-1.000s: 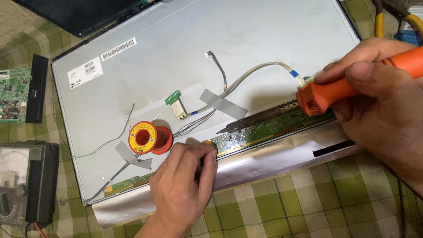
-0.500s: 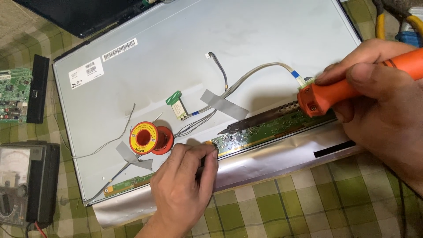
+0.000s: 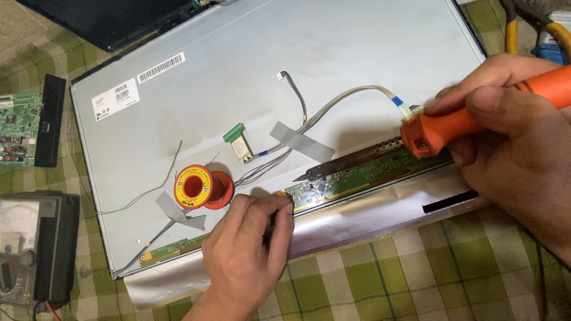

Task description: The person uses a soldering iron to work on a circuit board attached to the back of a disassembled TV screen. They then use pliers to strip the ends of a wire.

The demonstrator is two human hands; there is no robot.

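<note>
Left hand (image 3: 247,258) rests nearest the camera on the lower edge of the large grey flat display panel (image 3: 297,77), fingers curled narrow and pinched together at the end of the long narrow green circuit board strip (image 3: 357,173); whether anything is held between the fingertips cannot be told. The strip runs along the panel's lower edge, above a band of silver foil film (image 3: 357,217) lying over the green-and-cream checked cloth (image 3: 416,273). Just left of the left hand, a red-and-yellow spool of solder wire (image 3: 196,187) lies on the panel. Right hand (image 3: 511,160) is closed around the orange plastic-handled soldering iron (image 3: 470,122); its dark metal tip (image 3: 306,175) points left, down on the strip just beside the left fingertips. Farther up the panel, a white flat ribbon cable (image 3: 351,95) is held under grey tape (image 3: 300,141). At far left, a black analogue multimeter (image 3: 35,244) and a green loose circuit board (image 3: 18,128) sit on the cloth.
</note>
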